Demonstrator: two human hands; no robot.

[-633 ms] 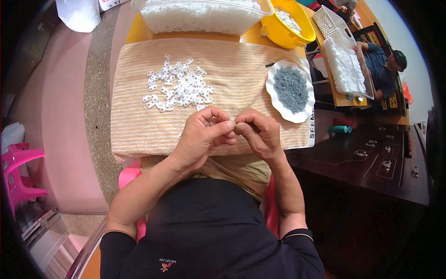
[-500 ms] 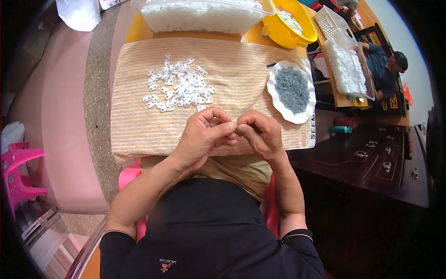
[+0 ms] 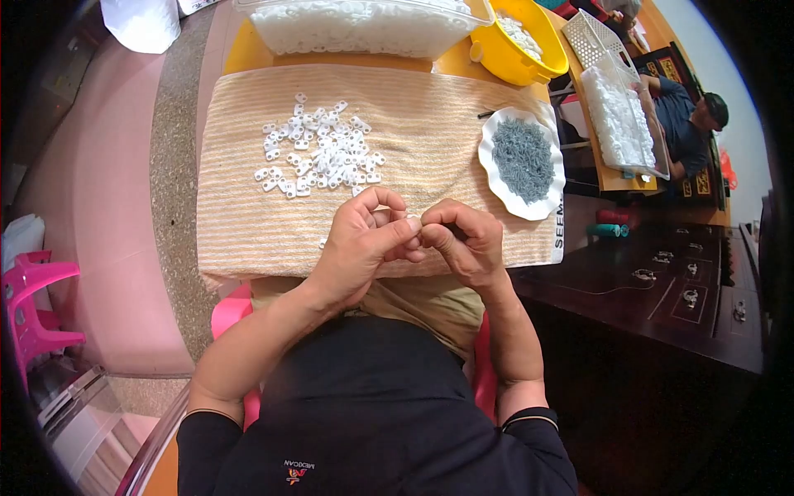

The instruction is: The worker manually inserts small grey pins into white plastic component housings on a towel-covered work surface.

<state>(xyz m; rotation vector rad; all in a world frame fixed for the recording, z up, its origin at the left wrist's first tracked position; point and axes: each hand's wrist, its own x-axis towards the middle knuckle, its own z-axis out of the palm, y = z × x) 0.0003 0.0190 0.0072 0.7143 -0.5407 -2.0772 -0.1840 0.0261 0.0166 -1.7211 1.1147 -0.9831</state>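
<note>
Over the near edge of a striped towel, my two hands meet fingertip to fingertip. My left hand pinches what looks like a small white plastic piece, mostly covered by thumb and fingers. Thumb and forefinger of my right hand press together right beside it; whatever they hold is too small and hidden to name. Beyond my left hand lies a loose pile of small white plastic pieces with holes. To the right, a white scalloped dish holds a heap of small grey pieces.
At the table's far side stand a clear bin of white pieces and a yellow basin. A short dark rod lies near the dish. Off right, a person sits by another full bin. A pink stool stands left.
Both hands stay together in nearly the same place, with only slight finger movement. The view has shifted a little; the pile and dish look unchanged.
</note>
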